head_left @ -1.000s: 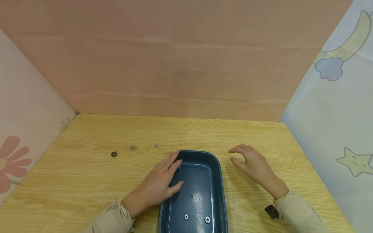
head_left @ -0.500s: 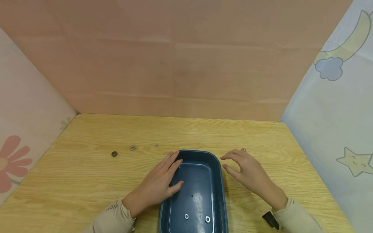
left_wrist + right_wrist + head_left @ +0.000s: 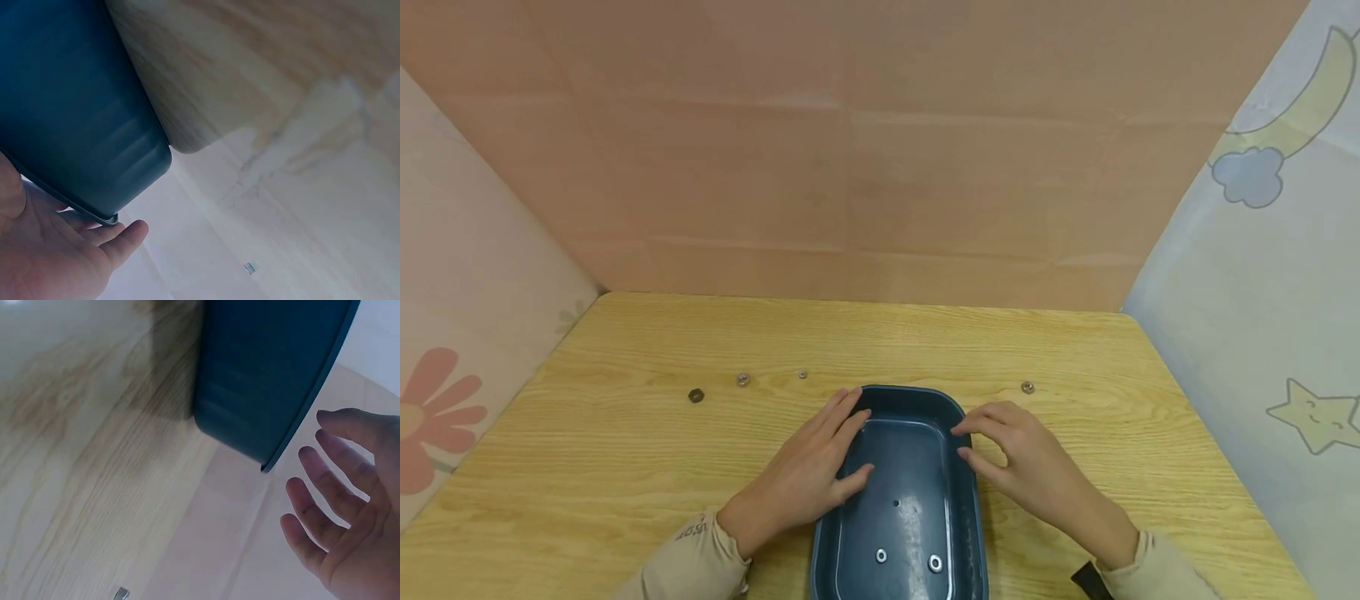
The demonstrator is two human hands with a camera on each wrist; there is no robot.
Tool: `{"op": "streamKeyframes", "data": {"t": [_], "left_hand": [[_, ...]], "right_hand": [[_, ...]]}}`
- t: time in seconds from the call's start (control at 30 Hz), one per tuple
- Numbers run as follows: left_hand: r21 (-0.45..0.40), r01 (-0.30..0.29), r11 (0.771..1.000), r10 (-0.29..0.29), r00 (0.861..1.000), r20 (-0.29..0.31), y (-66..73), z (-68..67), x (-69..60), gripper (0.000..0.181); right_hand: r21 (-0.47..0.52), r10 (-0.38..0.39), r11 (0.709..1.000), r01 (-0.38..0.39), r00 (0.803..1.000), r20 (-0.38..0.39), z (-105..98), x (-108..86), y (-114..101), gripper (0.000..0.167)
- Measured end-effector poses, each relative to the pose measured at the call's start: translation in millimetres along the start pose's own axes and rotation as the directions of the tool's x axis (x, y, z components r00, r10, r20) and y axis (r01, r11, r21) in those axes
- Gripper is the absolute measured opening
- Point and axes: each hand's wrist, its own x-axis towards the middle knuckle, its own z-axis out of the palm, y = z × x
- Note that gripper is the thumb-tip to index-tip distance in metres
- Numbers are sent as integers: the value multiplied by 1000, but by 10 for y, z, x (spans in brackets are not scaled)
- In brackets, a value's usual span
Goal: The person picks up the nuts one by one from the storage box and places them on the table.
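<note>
One table (image 3: 587, 483) is bearing a blue tray (image 3: 898, 450). The left hand (image 3: 801, 475) is resting straight-fingered across its left rim; the right hand (image 3: 1026, 457) is hovering at the right rim, thumb and fingers apart, apparently empty. Work is looking part done: two rings (image 3: 935, 571) are lying inside, four nuts (image 3: 742, 379) are lying outside.

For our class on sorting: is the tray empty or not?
Not empty: in the head view, the tray has two metal rings on its floor.
</note>
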Motion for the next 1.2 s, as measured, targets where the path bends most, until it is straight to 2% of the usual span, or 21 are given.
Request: {"op": "streamKeyframes", "data": {"t": [0.17,0.37,0.6,0.83,1.2], "left_hand": [[-6,3,1000,-3,1000,3,-1,1,2,65],[-3,1,1000,-1,1000,-4,-2,4,4,65],[-4,9,1000,-9,1000,5,0,1,0,65],[-1,0,1000,0,1000,3,-8,8,-1,65],[2,-6,1000,6,1000,-9,-12,16,3,65]], "right_hand": [[47,-54,998,53,998,17,17,-16,-76,26],[68,-91,994,86,993,72,52,-22,-156,24],[106,-146,986,132,979,142,104,-46,-193,21],[116,-188,979,170,968,166,146,-75,-224,21],[165,-249,964,209,925,287,176,-66,-278,19]]}}
